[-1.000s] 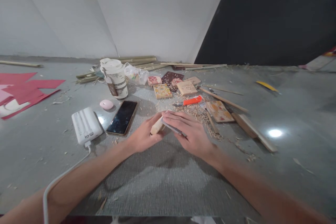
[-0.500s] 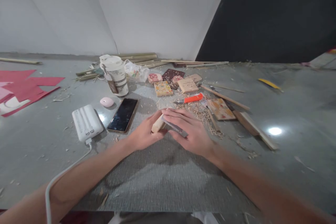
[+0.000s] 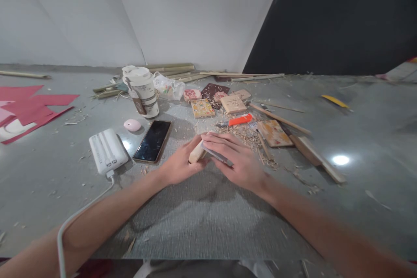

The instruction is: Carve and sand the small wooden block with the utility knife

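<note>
At centre, hands (image 3: 178,165) grip a sheet (image 3: 216,154) and block (image 3: 196,152) whose length slants away rightward.

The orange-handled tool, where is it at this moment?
In the head view, the orange-handled tool lies just right of centre, beyond the right hand, among wood shavings and in front of the pale square block.

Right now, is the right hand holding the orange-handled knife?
No, the orange-handled knife lies on the table, beyond the right hand.
</note>
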The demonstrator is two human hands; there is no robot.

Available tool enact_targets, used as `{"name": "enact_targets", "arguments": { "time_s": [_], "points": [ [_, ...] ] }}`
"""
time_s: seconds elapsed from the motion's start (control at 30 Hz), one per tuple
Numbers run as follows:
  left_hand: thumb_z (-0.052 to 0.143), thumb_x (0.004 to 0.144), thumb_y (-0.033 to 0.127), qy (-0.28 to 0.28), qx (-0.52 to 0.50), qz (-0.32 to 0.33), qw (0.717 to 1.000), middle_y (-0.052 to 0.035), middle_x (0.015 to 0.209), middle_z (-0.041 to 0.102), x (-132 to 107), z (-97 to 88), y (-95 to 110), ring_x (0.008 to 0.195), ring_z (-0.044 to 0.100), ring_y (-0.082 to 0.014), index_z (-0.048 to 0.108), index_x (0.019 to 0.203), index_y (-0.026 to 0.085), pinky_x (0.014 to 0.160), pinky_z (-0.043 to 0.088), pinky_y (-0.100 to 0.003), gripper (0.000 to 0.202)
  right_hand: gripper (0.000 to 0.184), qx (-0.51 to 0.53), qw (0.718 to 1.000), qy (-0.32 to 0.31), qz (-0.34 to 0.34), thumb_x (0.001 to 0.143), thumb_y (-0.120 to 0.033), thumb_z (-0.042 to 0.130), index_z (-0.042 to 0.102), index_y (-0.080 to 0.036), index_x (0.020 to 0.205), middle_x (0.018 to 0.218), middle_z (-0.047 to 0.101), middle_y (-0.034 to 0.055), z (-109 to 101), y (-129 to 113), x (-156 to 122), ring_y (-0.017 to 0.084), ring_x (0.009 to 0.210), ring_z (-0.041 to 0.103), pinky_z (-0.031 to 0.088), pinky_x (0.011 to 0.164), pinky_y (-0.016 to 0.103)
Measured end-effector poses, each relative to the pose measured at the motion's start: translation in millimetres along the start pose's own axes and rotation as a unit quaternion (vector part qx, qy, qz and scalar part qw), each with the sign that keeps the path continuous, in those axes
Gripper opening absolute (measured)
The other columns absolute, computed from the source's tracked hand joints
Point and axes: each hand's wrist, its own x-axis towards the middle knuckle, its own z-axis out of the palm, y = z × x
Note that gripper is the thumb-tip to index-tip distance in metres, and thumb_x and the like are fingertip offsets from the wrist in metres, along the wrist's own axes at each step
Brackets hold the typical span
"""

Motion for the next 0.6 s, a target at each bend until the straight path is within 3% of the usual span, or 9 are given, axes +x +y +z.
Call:
{"name": "enact_targets", "arguments": {
  "time_s": [0.37, 0.6],
  "points": [
    [0.063, 0.101, 0.037, -0.002, -0.001, -0.012, 1.000, -0.0122, 0.140, 0.073, 0.5, -1.0, 6.2, 0.118, 0.071, -0.0296, 0.052, 0.151, 0.021, 0.108, 0.056, -0.046, 0.054, 0.063, 0.013, 1.000, -0.006, 0.001, 0.109, -0.008, 0.059, 0.051, -0.034, 0.166, 0.157, 0.071, 0.0049, -0.6, 0.3, -0.6, 0.025, 0.151, 0.063, 0.060, 0.123, 0.051],
    [0.063, 0.099, 0.035, 0.002, 0.009, -0.005, 1.000, -0.0121, 0.145, 0.072, 0.0, -0.4, 2.1, 0.121, 0.072, -0.0304, 0.051, 0.154, 0.022, 0.109, 0.056, -0.045, 0.058, 0.067, 0.023, 1.000, -0.017, 0.013, 0.109, -0.008, 0.060, 0.048, -0.037, 0.168, 0.161, 0.068, 0.0028, -0.1, 1.0, -1.7, 0.025, 0.154, 0.060, 0.058, 0.125, 0.052]
  ]
}}
